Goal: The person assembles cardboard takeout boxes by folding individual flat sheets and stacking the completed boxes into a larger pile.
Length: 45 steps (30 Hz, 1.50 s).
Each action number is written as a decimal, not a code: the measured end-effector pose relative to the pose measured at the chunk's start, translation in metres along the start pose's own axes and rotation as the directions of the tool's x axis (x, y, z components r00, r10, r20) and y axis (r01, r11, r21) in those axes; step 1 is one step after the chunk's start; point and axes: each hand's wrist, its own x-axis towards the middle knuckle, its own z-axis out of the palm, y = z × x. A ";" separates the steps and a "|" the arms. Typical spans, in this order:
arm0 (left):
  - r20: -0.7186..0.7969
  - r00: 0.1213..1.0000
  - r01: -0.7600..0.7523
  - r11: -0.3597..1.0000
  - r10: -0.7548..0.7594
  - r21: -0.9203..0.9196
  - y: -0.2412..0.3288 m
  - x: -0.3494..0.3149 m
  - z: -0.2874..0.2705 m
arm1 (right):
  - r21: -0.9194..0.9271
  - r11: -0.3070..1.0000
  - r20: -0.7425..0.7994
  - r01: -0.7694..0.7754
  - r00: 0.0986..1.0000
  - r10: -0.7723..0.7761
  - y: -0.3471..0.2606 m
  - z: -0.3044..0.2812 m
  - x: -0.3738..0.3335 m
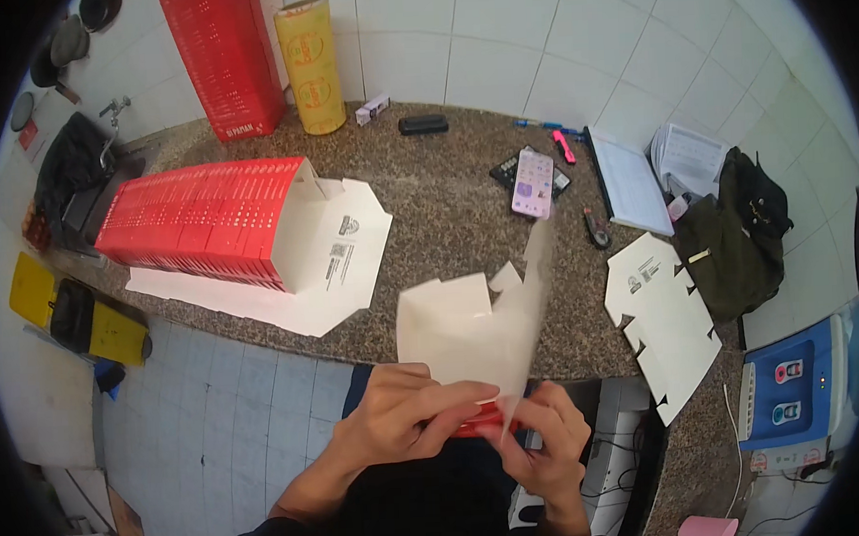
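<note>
Close to my body I hold a partly folded cardboard box [442, 325], white inside with red showing at its near edge. My left hand [407, 413] is closed on its near left side, thumb and fingers pinching the red edge. Opposite it, my right hand [549, 440] grips the near right corner, where a raised side panel stands up, blurred by motion. Parts of the fingertips are hidden behind the card. To the left on the counter lies a long row of nested red boxes [197, 221], resting on flat white card blanks [352, 243].
A flat white notched blank [667, 325] lies at the counter's right edge. Behind stand a tall red stack [224, 61] and a yellow film roll [310, 67]. A phone [533, 182], scissors [596, 229], a notebook [629, 183] and a dark green bag [736, 255] occupy the right side.
</note>
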 end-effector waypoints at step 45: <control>0.311 0.536 0.775 0.311 -0.785 -0.550 -0.069 -0.039 -0.006 | 0.205 0.644 0.385 -0.737 0.666 0.639 0.014 0.038 0.002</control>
